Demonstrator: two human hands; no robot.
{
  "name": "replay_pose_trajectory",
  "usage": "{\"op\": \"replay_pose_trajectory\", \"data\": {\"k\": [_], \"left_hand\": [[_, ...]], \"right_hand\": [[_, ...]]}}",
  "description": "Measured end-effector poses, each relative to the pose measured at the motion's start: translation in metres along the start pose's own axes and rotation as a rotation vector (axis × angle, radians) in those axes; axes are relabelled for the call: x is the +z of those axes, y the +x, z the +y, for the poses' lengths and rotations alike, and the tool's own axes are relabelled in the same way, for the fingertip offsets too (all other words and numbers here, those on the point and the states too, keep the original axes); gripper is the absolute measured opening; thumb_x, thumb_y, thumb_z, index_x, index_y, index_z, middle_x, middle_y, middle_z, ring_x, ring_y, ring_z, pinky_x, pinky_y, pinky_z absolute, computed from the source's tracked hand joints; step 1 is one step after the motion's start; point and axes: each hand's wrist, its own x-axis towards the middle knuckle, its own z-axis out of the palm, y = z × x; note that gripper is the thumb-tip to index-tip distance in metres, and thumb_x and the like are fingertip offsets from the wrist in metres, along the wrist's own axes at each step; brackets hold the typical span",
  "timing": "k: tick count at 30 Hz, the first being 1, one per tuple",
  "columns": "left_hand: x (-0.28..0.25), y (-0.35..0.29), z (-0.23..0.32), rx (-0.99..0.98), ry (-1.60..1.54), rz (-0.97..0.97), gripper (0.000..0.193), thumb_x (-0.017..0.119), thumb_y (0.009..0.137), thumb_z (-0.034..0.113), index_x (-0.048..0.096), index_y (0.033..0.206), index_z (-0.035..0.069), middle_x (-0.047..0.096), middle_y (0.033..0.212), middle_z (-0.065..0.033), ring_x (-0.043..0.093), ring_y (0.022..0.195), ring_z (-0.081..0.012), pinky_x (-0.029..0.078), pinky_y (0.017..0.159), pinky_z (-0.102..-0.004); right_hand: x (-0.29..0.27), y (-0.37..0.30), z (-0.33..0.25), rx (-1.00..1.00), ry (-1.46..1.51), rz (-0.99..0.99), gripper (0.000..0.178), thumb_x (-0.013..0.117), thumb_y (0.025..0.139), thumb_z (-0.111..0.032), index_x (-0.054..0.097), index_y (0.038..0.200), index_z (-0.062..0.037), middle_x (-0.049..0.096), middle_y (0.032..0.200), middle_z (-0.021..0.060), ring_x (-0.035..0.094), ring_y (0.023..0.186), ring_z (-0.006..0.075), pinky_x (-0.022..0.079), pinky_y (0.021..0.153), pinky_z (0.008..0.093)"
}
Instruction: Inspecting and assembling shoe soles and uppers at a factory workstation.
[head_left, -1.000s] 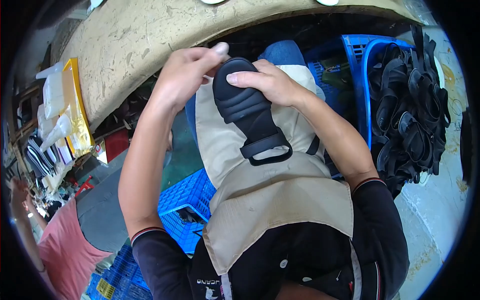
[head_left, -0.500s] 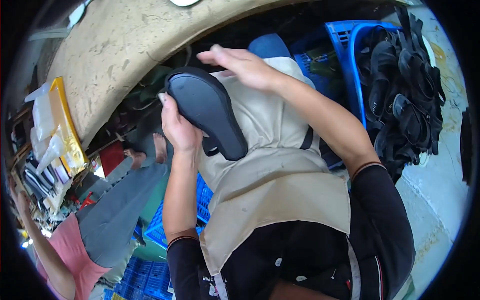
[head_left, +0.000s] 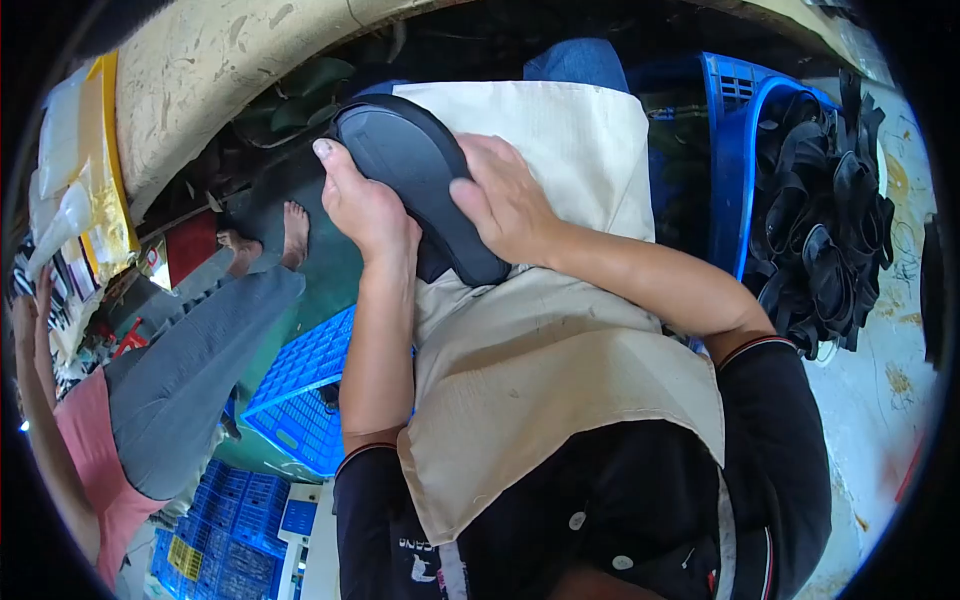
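Observation:
A black sandal (head_left: 402, 155) is held over my lap, its broad end up and to the left and its narrower end down to the right. One broad, smooth black face is turned up toward me; the straps are mostly hidden beneath. My left hand (head_left: 367, 212) grips the left edge, thumb along the rim and fingers underneath. On the opposite edge, my right hand (head_left: 512, 205) clasps the sandal, its thumb near the upper face and its other fingers along the side. Under both hands a beige apron (head_left: 560, 140) covers my legs.
At right, a blue basket (head_left: 745, 170) stands beside a heap of black sandals (head_left: 825, 220). A worn beige table edge (head_left: 200, 110) curves across the upper left. Blue crates (head_left: 290, 385) sit on the floor at left, near another person in grey trousers (head_left: 190, 380).
My right hand has come down from above the apron onto the sandal's right edge. The sandal has shifted slightly up and tilted. My left hand keeps its hold. The view has shifted a little.

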Motion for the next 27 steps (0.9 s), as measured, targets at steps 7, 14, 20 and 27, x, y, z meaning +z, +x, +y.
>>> {"op": "replay_pose_trajectory", "data": {"k": [7, 14, 20, 27], "left_hand": [[-0.005, -0.005, -0.006, 0.306, 0.048, -0.234, 0.053, 0.029, 0.111, 0.039, 0.063, 0.103, -0.001, 0.068, 0.098, -0.0078, 0.059, 0.085, -0.0104, 0.047, 0.078, -0.0232], [0.003, -0.044, 0.025, 0.379, 0.028, -0.468, 0.056, 0.024, 0.112, 0.036, 0.064, 0.110, -0.003, 0.067, 0.097, -0.0117, 0.059, 0.087, -0.0167, 0.047, 0.083, -0.0285], [-0.012, -0.037, 0.019, 0.559, 0.224, -0.329, 0.047, 0.035, 0.109, 0.029, 0.066, 0.100, -0.005, 0.065, 0.090, -0.0123, 0.058, 0.080, -0.0206, 0.048, 0.079, -0.0314], [-0.028, -0.041, 0.041, 0.619, 0.592, -0.647, 0.020, 0.052, 0.099, 0.016, 0.060, 0.091, 0.000, 0.061, 0.084, -0.0061, 0.050, 0.069, -0.0176, 0.042, 0.065, -0.0310]], "right_hand": [[-0.054, 0.047, -0.013, -0.125, 0.121, -0.252, 0.051, 0.056, 0.097, -0.025, 0.050, 0.141, 0.0002, 0.061, 0.127, 0.0196, 0.061, 0.092, 0.0332, 0.051, 0.080, 0.0373], [-0.116, 0.127, -0.063, -0.345, 0.161, -0.590, 0.046, 0.070, 0.086, -0.013, 0.065, 0.132, -0.0057, 0.070, 0.092, 0.0120, 0.058, 0.060, 0.0236, 0.049, 0.057, 0.0311], [-0.111, 0.125, -0.061, -0.548, 0.160, -0.435, 0.032, 0.068, 0.084, -0.009, 0.073, 0.115, -0.0029, 0.065, 0.075, 0.0079, 0.050, 0.055, 0.0212, 0.044, 0.054, 0.0303], [-0.100, 0.109, -0.042, -0.139, 0.308, -0.591, 0.029, 0.056, 0.094, -0.015, 0.072, 0.115, -0.0029, 0.066, 0.083, 0.0096, 0.056, 0.066, 0.0243, 0.047, 0.064, 0.0346]]}}
